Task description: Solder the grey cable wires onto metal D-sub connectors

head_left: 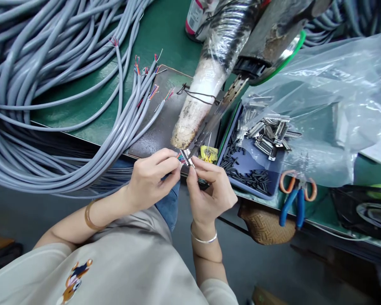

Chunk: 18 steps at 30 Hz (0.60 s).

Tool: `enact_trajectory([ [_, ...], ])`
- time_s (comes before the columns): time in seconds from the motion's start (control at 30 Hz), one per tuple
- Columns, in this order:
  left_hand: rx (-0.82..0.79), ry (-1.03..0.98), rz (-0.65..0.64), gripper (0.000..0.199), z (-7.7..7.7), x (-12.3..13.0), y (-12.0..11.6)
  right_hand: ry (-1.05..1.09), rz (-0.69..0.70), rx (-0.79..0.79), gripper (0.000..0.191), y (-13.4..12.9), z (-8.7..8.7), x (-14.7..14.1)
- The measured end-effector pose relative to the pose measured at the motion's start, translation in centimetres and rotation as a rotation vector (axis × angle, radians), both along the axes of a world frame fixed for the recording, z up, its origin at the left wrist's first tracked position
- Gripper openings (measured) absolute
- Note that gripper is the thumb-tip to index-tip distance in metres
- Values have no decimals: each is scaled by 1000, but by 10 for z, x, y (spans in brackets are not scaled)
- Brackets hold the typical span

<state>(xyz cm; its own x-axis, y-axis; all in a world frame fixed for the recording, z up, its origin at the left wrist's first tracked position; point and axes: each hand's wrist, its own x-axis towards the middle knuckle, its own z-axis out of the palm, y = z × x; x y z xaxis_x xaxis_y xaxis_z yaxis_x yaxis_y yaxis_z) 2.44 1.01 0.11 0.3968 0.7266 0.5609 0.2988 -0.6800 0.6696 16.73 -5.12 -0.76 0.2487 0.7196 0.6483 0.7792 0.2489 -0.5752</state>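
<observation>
My left hand (pixel 155 176) is closed, pinching thin coloured wires (pixel 179 156) just beside a small metal multi-pin connector (pixel 187 157). The fingertips of my right hand (pixel 211 188) are closed on the connector's other end. A mounted soldering iron (pixel 220 103) slants down, its lower end close above the connector; whether it touches cannot be made out. Next to it, the stained end of a plastic-wrapped tube (pixel 193 112) hangs just over my fingers. A yellow sponge (pixel 208 154) sits behind my right hand.
Grey cables (pixel 51 55) with stripped coloured ends are heaped at left over the green table (pixel 165 34). At right, a blue tray (pixel 263 195) holds black sleeves (pixel 254 180) and metal connectors (pixel 273 131), partly under a plastic bag (pixel 330 127). Pliers (pixel 294 203) lie at its corner.
</observation>
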Motion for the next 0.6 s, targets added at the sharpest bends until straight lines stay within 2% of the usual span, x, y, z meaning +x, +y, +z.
enact_trajectory([
  [0.33,-4,83,18,20,5,1,5,52,0,-20,16,5,-1,2],
  [0.6,55,92,55,21,12,3,6,50,-9,-3,18,8,7,1],
])
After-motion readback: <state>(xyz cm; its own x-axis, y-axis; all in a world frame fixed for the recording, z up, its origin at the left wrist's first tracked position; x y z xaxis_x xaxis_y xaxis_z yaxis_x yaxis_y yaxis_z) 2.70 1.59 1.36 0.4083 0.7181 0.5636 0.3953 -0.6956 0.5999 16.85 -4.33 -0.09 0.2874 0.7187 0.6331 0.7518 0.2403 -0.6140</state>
